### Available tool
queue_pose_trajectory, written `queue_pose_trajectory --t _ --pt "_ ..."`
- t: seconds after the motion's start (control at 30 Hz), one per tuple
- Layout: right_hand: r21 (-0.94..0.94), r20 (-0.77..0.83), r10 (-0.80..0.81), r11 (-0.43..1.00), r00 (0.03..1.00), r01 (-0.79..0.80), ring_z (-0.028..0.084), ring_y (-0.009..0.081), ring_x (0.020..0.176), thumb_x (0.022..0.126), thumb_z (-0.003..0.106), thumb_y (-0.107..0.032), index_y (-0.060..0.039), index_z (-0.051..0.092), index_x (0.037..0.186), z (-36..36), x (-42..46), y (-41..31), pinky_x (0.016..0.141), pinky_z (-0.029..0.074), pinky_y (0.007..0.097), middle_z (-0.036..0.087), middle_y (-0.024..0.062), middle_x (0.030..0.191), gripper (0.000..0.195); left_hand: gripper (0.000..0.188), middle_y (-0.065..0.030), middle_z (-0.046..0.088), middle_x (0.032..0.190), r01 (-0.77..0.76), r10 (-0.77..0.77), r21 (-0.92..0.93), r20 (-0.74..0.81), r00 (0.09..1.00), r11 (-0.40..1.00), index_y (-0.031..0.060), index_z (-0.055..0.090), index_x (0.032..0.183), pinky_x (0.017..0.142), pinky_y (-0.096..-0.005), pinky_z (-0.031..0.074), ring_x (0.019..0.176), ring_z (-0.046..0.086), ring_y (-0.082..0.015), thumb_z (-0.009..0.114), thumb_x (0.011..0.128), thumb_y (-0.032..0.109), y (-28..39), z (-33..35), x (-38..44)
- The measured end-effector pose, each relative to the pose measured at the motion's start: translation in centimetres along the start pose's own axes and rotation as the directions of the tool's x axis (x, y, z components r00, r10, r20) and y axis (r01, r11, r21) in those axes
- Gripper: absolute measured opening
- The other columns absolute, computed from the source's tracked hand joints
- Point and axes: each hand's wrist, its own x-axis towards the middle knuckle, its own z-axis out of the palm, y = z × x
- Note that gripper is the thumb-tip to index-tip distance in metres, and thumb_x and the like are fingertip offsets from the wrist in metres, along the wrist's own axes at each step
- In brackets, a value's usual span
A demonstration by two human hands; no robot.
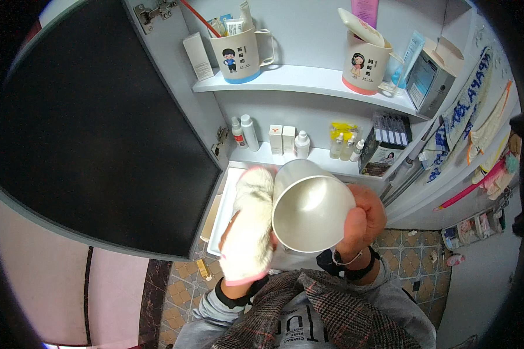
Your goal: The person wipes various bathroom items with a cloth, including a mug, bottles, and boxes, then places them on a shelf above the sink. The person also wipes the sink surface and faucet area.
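My right hand (pixel 367 213) grips a white mug (pixel 308 218) on its right side, where the handle would be; the fingers hide the handle. The mug is tilted so its mouth faces me, and its inside looks bare. A fluffy white cloth with pink edging (pixel 249 235) is draped over my left hand (pixel 228 230) and covers most of it. Cloth and hand rest against the mug's left side. Behind the cloth, part of a white sink (pixel 218 237) shows.
An open cabinet door with a dark panel (pixel 105 131) fills the left. On the upper shelf (pixel 297 76) stand two cartoon mugs (pixel 238 54) (pixel 364 65) holding tubes. Small bottles (pixel 302 145) and boxes (pixel 276 139) line the lower shelf. Towels (pixel 458 113) hang at the right.
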Motion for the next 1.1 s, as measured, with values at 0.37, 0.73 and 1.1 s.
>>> queue_pose_trajectory --t 0.37,0.73,1.1 --pt "-0.002 -0.230 -0.131 0.991 0.964 0.134 0.049 0.0175 0.051 0.090 0.056 -0.051 -0.0039 0.045 0.070 0.5 0.7 -0.9 0.045 0.037 0.0294 0.055 0.0101 0.063 0.052 0.097 -0.0176 0.019 0.153 -0.067 0.137 -0.431 0.134 0.981 0.900 -0.0011 0.008 0.148 0.113 -0.0476 0.023 0.140 0.023 -0.0324 0.025 0.087 0.073 -4.0 -1.0 -3.3" --pt "0.176 0.117 0.531 0.821 0.840 -0.543 0.049 0.0055 0.061 0.089 0.054 -0.017 -0.0017 0.055 0.074 -2.4 -0.9 0.2 0.051 0.040 0.0238 0.054 -0.0011 0.067 0.021 0.057 -0.0158 0.060 0.108 0.366 -0.393 0.148 0.254 0.884 0.919 0.0006 0.052 0.122 0.077 -0.0321 0.049 0.090 0.059 -0.0209 0.036 0.098 0.049 -2.4 0.7 3.0" --pt "0.271 -0.117 0.763 0.640 0.635 -0.719 0.044 0.0043 0.053 0.086 0.058 -0.037 -0.0073 0.054 0.071 -12.4 -6.5 1.4 0.046 0.034 0.0209 0.051 -0.0031 0.064 0.034 0.029 -0.0070 0.065 0.075 -0.632 0.291 0.773 0.595 0.749 0.046 0.0146 0.067 0.082 0.065 -0.0431 0.048 0.072 0.062 -0.0288 0.055 0.088 0.041 4.0 9.2 20.8"
